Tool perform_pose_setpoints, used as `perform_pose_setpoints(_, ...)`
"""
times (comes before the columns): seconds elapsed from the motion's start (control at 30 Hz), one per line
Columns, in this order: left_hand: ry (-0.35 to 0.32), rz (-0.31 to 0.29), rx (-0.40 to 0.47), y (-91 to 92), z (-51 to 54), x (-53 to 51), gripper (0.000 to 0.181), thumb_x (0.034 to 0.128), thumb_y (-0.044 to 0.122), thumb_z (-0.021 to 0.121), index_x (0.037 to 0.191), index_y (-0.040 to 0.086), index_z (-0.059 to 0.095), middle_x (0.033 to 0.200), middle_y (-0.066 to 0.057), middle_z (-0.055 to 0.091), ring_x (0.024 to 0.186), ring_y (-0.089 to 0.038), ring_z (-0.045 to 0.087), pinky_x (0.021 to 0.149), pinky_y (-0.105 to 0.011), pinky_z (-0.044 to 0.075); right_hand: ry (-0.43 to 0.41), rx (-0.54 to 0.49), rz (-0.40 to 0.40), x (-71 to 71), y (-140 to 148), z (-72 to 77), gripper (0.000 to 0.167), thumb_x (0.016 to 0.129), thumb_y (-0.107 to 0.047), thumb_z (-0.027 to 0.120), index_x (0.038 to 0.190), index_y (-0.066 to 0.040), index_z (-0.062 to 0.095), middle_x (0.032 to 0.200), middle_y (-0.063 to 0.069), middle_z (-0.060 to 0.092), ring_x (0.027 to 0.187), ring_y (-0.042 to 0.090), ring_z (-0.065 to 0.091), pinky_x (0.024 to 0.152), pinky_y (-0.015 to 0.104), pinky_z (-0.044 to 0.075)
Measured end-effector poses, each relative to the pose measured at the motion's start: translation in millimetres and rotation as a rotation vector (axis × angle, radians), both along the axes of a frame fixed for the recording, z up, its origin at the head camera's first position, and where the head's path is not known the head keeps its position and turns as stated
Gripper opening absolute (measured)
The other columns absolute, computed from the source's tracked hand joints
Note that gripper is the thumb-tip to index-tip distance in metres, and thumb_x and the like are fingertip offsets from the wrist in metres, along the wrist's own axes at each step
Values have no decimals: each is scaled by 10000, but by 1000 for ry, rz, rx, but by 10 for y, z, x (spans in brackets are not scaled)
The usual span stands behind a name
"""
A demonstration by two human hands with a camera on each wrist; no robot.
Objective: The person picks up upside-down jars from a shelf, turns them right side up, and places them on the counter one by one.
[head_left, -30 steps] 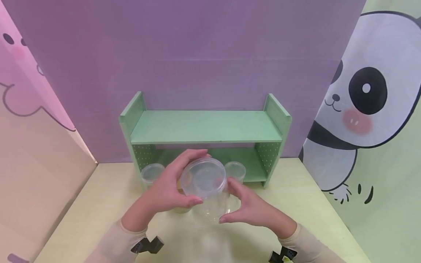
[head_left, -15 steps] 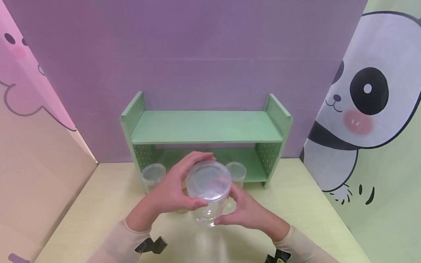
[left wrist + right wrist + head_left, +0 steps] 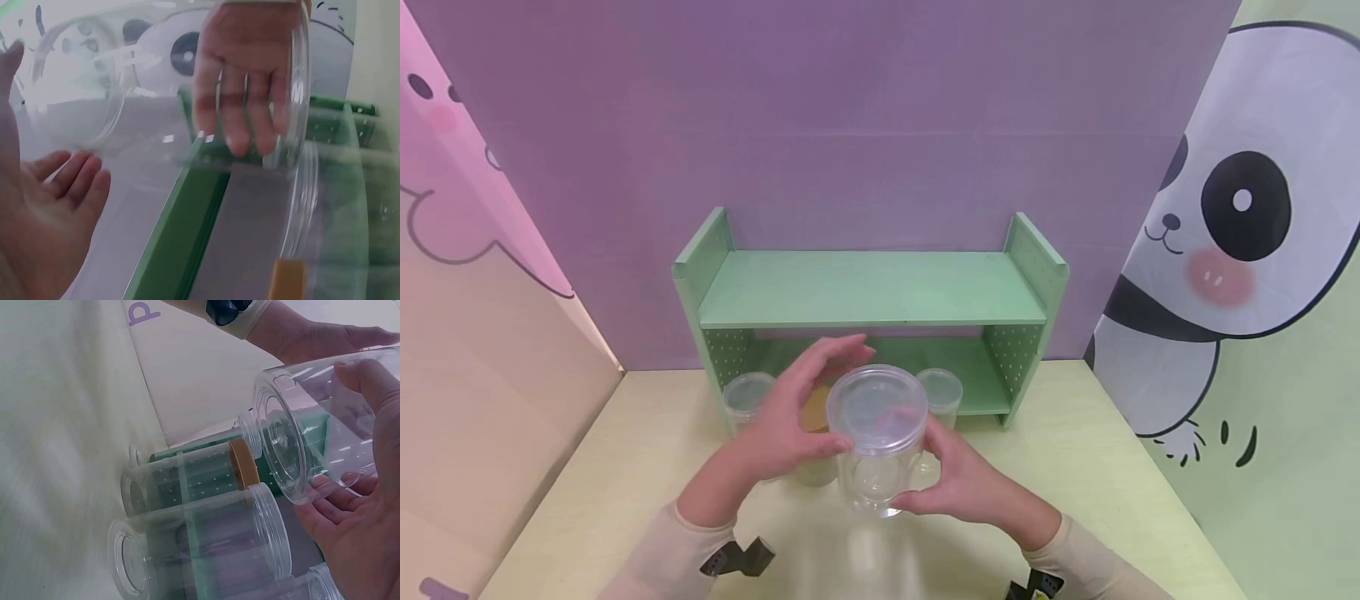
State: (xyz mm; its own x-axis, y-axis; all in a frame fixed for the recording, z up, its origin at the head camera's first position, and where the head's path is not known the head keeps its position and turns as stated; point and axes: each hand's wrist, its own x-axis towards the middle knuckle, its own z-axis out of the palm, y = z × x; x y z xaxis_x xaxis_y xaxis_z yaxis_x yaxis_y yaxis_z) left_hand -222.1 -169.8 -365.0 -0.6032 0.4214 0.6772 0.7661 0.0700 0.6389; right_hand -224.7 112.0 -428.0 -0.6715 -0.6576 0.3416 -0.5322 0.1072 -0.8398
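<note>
A clear plastic jar (image 3: 877, 417) with a clear lid is in the air before the shelf, seen from above in the head view. My right hand (image 3: 966, 479) grips its lower part from the right, fingers behind and thumb in front. In the right wrist view the jar's bottom (image 3: 278, 437) shows and its walls look see-through. My left hand (image 3: 778, 421) is at the jar's left, fingers spread and curved. In the left wrist view the left hand (image 3: 53, 225) stands apart from the jar's wall, holding nothing.
A green two-tier shelf (image 3: 872, 287) stands at the back of the pale table (image 3: 625, 475). Before it are a jar with a brown lid (image 3: 243, 464), partly hidden by my left hand, and clear-lidded jars at left (image 3: 747, 392) and right (image 3: 940, 387).
The jar has moved slightly right and become more upright. My left hand, earlier around the lid, has drawn off to the left with its fingers spreading. The right hand keeps its grip.
</note>
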Motion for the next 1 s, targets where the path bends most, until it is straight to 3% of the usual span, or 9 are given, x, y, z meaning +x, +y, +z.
perform_pose_setpoints(0.07,39,93,71,-89,-1,-31,870,965,580,828,1544,-7,551,1454,-164,658,1356,-277,628,1169,-341,526,5,-3,-7,3,16,-10,938,812,-115,967,1608,-231,485,1465,-8,654,1335,262,629,1162,510,503)
perform_pose_setpoints(0.13,60,219,161,-211,6,-71,584,1025,361,824,1413,-37,644,1332,-177,705,1227,-239,686,1073,-290,575,-1,1,-23,7,38,-12,928,807,-117,969,1596,-240,496,1455,-17,661,1329,254,631,1158,508,502)
perform_pose_setpoints(0.23,53,439,306,-435,13,-160,242,999,28,795,1211,-65,728,1142,-110,749,1044,-174,711,931,-232,591,-3,2,-43,9,68,-18,917,804,-120,970,1586,-232,504,1444,-24,668,1328,248,630,1160,532,494)
perform_pose_setpoints(0.37,41,719,462,-744,-31,-342,131,988,-27,766,1095,-90,727,1010,-27,733,941,-110,684,860,-224,557,-12,1,-53,8,98,-28,916,803,-121,974,1582,-223,504,1437,-22,674,1347,245,620,1173,548,480)
perform_pose_setpoints(0.43,61,848,493,-883,-74,-445,151,984,1,777,1086,-95,719,1001,3,707,930,-92,659,854,-224,534,-5,0,-50,4,110,-37,918,806,-123,974,1585,-218,500,1437,-16,673,1345,245,620,1171,544,482)
perform_pose_setpoints(0.5,74,939,507,-998,-116,-535,193,972,12,787,1101,-105,704,1011,23,679,927,-91,632,848,-234,509,4,0,-46,-2,122,-43,919,810,-124,975,1589,-214,495,1442,-10,671,1342,245,623,1170,532,486)
perform_pose_setpoints(0.63,15,1029,466,-1158,-203,-657,341,958,60,827,1222,-85,667,1073,81,621,951,-92,600,866,-233,504,17,3,-41,-14,146,-54,910,818,-122,973,1591,-195,498,1443,5,670,1337,245,629,1164,508,501)
perform_pose_setpoints(0.8,-134,1044,376,-1240,-266,-736,442,999,198,830,1397,47,711,1158,39,690,997,-46,676,879,-145,588,-1,11,-50,-16,198,-65,903,831,-128,967,1598,-174,493,1451,15,668,1356,236,625,1180,468,503)
perform_pose_setpoints(1.0,-220,1034,380,-1217,-247,-730,395,1021,288,826,1372,114,783,1197,-98,806,972,-21,731,827,-129,614,-12,16,-69,-27,337,-97,943,815,-128,973,1615,-192,476,1464,16,664,1386,248,610,1186,462,503)
